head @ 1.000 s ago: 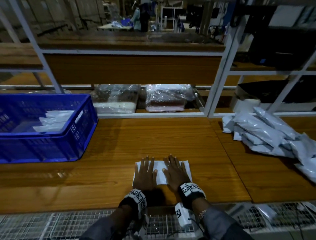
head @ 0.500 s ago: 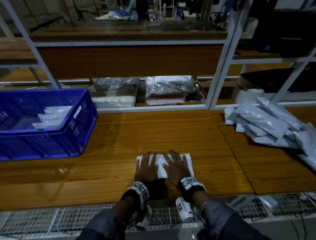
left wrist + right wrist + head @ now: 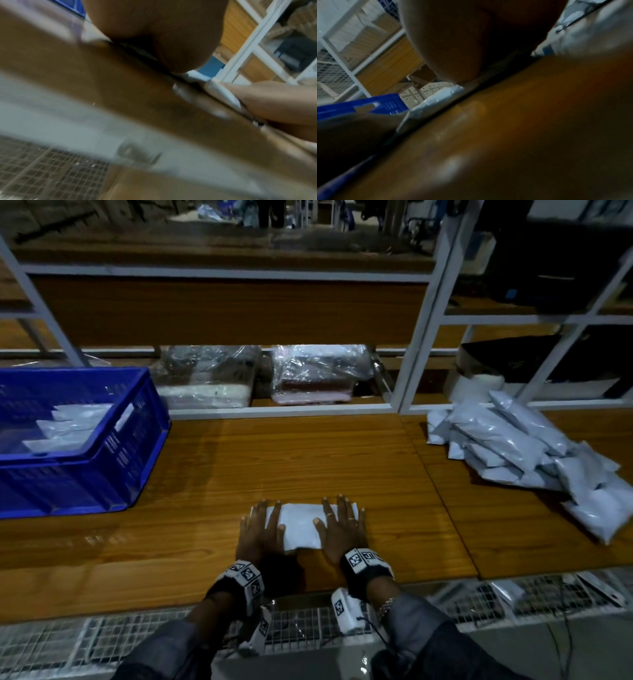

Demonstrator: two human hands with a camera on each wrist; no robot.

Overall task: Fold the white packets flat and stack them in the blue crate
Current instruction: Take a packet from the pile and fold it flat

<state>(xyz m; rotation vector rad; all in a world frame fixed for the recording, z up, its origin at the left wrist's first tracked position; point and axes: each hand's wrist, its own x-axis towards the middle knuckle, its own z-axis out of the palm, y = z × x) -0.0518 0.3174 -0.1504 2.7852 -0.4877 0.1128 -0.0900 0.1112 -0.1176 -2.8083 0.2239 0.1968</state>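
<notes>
The white packet point(image 3: 301, 525) lies flat on the wooden surface point(image 3: 274, 460) at 6 o'clock, near the front edge. The left hand point(image 3: 258, 527) rests palm-down on the packet's left end, fingers straight and spread, gripping nothing. The right hand point(image 3: 340, 525) rests palm-down on the right end in the same flat posture. The bare middle of the packet shows between the two thumbs. The blue crate point(image 3: 113, 474) stands at 9 o'clock, well apart from the hands, with folded packets point(image 3: 68, 426) stacked inside. A loose pile of unfolded packets point(image 3: 520, 446) lies at 3 o'clock. Plastic-wrapped bundles point(image 3: 318, 374) sit on the shelf at 12 o'clock.
</notes>
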